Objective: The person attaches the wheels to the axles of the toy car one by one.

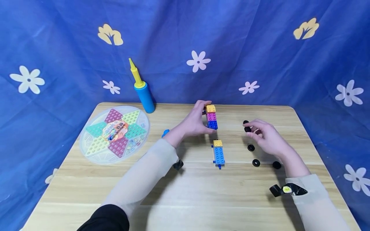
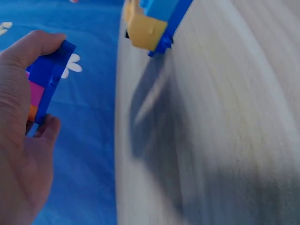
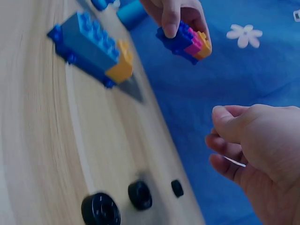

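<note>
My left hand point(image 1: 195, 122) grips a short toy block car point(image 1: 211, 116) between thumb and fingers, held up above the table. Yellow, pink and dark blue bricks sit side by side along its dark blue base point(image 2: 49, 89). My right hand point(image 1: 267, 138) pinches a small black wheel point(image 1: 247, 129) between thumb and index finger; the right wrist view hides this wheel behind the fingers. Between the hands a longer toy block car point(image 1: 218, 155) rests on the table, light blue with a yellow brick at its far end.
Loose black wheels point(image 1: 251, 147) lie on the table point(image 1: 202, 199) around my right hand. A round Chinese checkers board point(image 1: 86, 150) is at the left, and a blue and yellow hand pump point(image 1: 145, 98) stands behind it. A small blue object point(image 1: 165, 132) shows beside my left wrist.
</note>
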`<action>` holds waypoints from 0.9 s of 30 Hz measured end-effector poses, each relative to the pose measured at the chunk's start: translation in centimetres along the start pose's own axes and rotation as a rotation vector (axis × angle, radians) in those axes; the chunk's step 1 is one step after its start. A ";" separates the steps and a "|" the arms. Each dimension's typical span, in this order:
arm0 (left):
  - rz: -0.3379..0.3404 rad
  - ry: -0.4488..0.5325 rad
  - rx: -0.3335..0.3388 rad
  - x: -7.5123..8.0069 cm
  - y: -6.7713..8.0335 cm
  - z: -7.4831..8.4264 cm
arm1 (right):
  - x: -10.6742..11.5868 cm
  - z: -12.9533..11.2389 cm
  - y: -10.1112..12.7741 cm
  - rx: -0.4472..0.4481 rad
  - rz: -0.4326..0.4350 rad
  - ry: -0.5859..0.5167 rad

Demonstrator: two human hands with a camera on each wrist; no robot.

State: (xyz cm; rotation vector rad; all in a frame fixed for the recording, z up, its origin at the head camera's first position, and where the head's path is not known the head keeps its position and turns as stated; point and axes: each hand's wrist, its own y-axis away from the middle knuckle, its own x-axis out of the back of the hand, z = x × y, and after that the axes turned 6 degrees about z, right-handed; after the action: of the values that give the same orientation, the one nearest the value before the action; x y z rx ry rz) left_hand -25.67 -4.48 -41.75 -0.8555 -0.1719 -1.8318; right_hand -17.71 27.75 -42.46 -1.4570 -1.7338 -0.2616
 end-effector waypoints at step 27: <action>0.052 0.286 -0.133 3.0 6.6 4.5 | -1.1 -7.7 1.3 0.160 0.056 -0.385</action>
State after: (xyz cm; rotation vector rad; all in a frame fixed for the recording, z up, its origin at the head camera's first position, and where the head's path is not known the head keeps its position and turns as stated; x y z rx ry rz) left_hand -18.38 -7.44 -38.34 -0.6718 0.1526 -1.9094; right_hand -13.05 22.54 -38.83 -1.5042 -1.9605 0.1974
